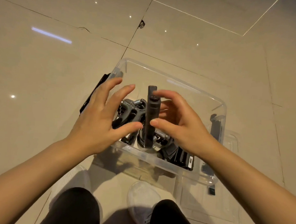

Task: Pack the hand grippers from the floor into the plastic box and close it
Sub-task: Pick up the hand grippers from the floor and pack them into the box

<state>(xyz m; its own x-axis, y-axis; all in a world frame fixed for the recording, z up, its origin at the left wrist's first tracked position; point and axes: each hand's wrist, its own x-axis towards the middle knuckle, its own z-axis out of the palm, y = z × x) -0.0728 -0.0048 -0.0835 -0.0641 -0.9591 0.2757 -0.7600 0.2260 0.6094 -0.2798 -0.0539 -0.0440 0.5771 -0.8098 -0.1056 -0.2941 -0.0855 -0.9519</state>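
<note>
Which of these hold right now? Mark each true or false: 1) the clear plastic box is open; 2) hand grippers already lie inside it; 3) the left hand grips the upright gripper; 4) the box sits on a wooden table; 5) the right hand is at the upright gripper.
1) True: the clear plastic box has no lid on its rim.
2) True: black hand grippers with metal springs lie on its bottom.
3) False: the left hand is spread open beside the upright black hand gripper, not curled round it.
4) False: it sits on the glossy beige floor tiles.
5) True: the right hand has thumb and fingertips at it.
</note>
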